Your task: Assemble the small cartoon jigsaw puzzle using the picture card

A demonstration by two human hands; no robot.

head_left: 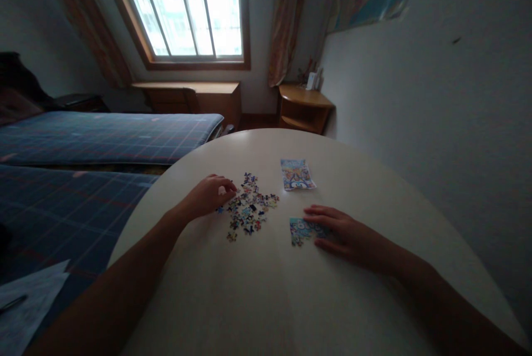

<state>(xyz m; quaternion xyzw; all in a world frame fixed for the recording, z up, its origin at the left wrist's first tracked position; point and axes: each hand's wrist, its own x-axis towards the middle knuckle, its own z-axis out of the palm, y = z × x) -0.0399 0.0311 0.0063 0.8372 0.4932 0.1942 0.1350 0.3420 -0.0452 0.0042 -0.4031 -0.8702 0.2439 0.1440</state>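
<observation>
A heap of loose jigsaw pieces [250, 207] lies in the middle of a round white table [266, 300]. My left hand [210, 195] rests at the heap's left edge, its fingers curled and pinched on a small pale piece. To the right lies a partly joined patch of puzzle [300, 230]. My right hand [343, 231] lies flat over that patch's right side, fingers stretched out. A colourful picture card [296, 173] sits beyond both, farther back on the table.
A bed with a blue checked cover [91, 145] runs along the table's left side. White paper with a pen [25, 300] lies at the lower left. A wooden desk [195, 95] and corner shelf [305, 106] stand under the window. A wall closes the right side.
</observation>
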